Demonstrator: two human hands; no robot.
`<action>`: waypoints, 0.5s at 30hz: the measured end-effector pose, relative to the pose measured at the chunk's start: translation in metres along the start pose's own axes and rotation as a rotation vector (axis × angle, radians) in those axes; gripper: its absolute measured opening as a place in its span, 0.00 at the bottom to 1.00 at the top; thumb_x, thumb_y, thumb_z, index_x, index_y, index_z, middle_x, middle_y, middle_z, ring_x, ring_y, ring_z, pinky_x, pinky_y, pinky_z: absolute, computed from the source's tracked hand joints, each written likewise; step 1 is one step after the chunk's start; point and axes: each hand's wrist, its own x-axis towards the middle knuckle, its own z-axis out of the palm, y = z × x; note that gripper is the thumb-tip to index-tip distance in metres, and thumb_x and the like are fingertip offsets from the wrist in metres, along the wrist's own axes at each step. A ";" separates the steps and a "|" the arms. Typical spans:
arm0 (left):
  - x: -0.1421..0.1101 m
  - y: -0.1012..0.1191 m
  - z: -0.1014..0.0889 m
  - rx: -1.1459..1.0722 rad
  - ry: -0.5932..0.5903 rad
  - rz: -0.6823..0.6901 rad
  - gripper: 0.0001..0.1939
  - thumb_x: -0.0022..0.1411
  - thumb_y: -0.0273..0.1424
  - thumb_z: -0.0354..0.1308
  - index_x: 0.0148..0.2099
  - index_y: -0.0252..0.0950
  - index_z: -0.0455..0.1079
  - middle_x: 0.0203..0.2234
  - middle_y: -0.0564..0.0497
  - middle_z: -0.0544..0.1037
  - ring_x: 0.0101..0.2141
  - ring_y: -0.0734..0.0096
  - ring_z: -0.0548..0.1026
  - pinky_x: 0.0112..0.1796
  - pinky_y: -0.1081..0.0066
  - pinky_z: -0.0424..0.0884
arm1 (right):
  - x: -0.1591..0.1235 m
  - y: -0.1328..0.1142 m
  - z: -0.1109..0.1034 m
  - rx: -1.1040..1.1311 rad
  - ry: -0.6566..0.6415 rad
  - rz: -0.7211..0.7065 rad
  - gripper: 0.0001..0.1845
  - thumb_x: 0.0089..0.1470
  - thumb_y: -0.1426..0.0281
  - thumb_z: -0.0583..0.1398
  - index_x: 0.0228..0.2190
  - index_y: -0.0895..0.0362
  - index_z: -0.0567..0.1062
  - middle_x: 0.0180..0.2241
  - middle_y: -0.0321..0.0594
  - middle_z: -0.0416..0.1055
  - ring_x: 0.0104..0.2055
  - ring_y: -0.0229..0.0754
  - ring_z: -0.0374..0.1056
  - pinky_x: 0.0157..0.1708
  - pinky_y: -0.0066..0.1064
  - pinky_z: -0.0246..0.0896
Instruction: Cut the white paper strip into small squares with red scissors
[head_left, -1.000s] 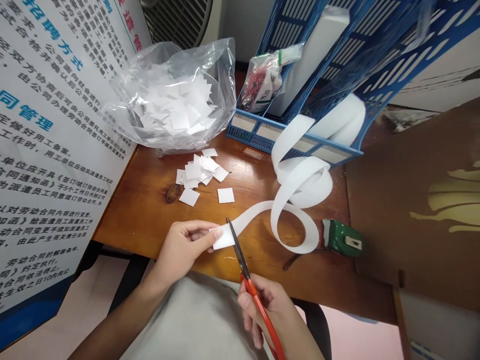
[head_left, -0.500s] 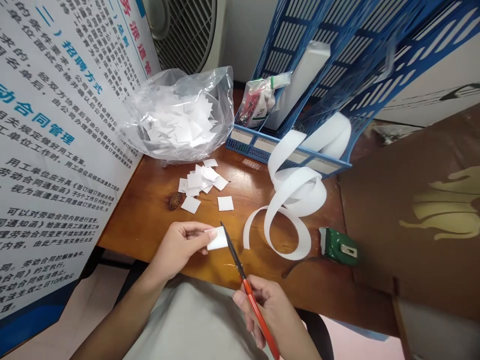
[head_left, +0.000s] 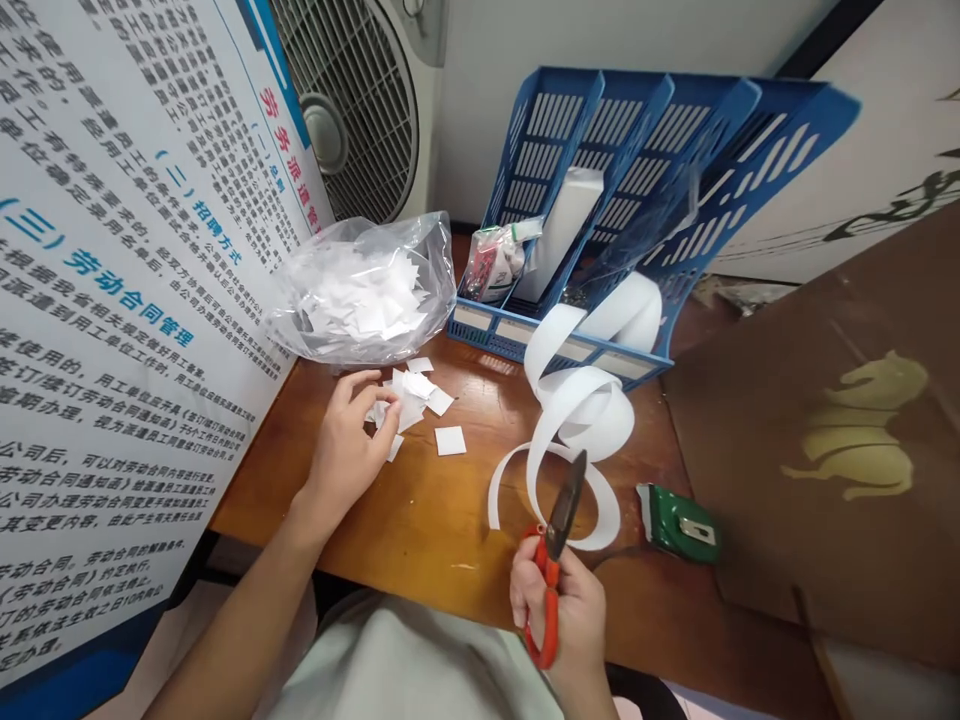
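Note:
My left hand is over the left side of a small heap of white squares, thumb and fingers apart, with no piece visibly gripped. Its fingers cover part of the heap. One white square lies by itself just right of the heap. In my right hand are scissors with orange handles; their dark blades look closed and point up and away. Beyond the blade tips, a long white strip lies in loose curls on the wooden table, one end trailing toward me.
A clear plastic bag full of white squares stands behind the heap. The strip runs into a blue file rack at the back. A green tape measure is at the right, beside brown cardboard. A printed board borders the left.
My left hand has moved away from the scissors to the heap, and the white square it pinched is out of its fingers. The scissors have turned and tilted upward to the right.

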 end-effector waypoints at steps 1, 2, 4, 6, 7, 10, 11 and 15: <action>0.004 -0.002 0.001 0.028 0.028 0.044 0.08 0.68 0.34 0.58 0.41 0.37 0.77 0.50 0.42 0.79 0.52 0.58 0.77 0.53 0.64 0.72 | 0.000 0.002 -0.001 0.007 0.004 -0.010 0.24 0.49 0.51 0.70 0.26 0.56 0.69 0.15 0.28 0.59 0.12 0.30 0.53 0.12 0.21 0.46; 0.007 -0.004 0.003 0.041 0.039 0.058 0.08 0.69 0.33 0.58 0.42 0.37 0.76 0.48 0.43 0.80 0.50 0.60 0.78 0.52 0.64 0.72 | 0.000 0.003 -0.001 0.016 0.009 -0.018 0.24 0.48 0.51 0.71 0.26 0.56 0.69 0.15 0.28 0.60 0.12 0.30 0.53 0.12 0.21 0.46; 0.011 -0.008 0.007 0.037 0.018 0.025 0.09 0.71 0.33 0.55 0.45 0.37 0.75 0.42 0.46 0.82 0.44 0.64 0.80 0.48 0.68 0.73 | 0.002 0.003 -0.001 0.030 0.020 -0.026 0.25 0.47 0.51 0.72 0.25 0.56 0.69 0.15 0.28 0.60 0.12 0.29 0.53 0.12 0.21 0.48; 0.014 -0.011 0.011 0.043 -0.019 -0.017 0.09 0.73 0.34 0.53 0.47 0.38 0.73 0.40 0.47 0.83 0.39 0.66 0.81 0.44 0.70 0.73 | 0.003 0.004 0.000 0.042 0.032 -0.024 0.25 0.47 0.50 0.72 0.25 0.56 0.69 0.16 0.28 0.60 0.13 0.30 0.54 0.12 0.22 0.50; 0.014 -0.013 0.013 0.055 -0.029 -0.028 0.10 0.73 0.35 0.52 0.48 0.38 0.73 0.41 0.47 0.83 0.38 0.66 0.82 0.43 0.70 0.73 | 0.004 0.003 0.000 0.049 0.037 -0.024 0.26 0.47 0.50 0.72 0.25 0.56 0.69 0.16 0.28 0.60 0.13 0.30 0.54 0.11 0.22 0.51; 0.017 -0.018 0.017 0.096 -0.047 -0.046 0.10 0.73 0.35 0.52 0.49 0.38 0.72 0.36 0.47 0.83 0.34 0.63 0.82 0.37 0.70 0.72 | 0.005 0.004 0.002 0.063 0.046 -0.027 0.26 0.48 0.49 0.71 0.26 0.56 0.69 0.16 0.28 0.59 0.13 0.30 0.53 0.11 0.21 0.51; 0.018 -0.019 0.018 0.111 -0.050 -0.052 0.09 0.73 0.35 0.52 0.49 0.39 0.72 0.33 0.47 0.83 0.32 0.63 0.81 0.36 0.70 0.71 | 0.006 0.004 0.002 0.067 0.047 -0.030 0.26 0.49 0.49 0.71 0.26 0.56 0.69 0.15 0.28 0.59 0.13 0.30 0.53 0.11 0.21 0.51; 0.023 -0.021 0.017 0.158 -0.046 -0.063 0.08 0.72 0.34 0.53 0.48 0.39 0.71 0.25 0.51 0.79 0.26 0.62 0.78 0.31 0.71 0.65 | 0.006 0.006 0.003 0.076 0.047 -0.039 0.25 0.50 0.50 0.71 0.26 0.56 0.69 0.15 0.28 0.60 0.12 0.30 0.53 0.11 0.21 0.49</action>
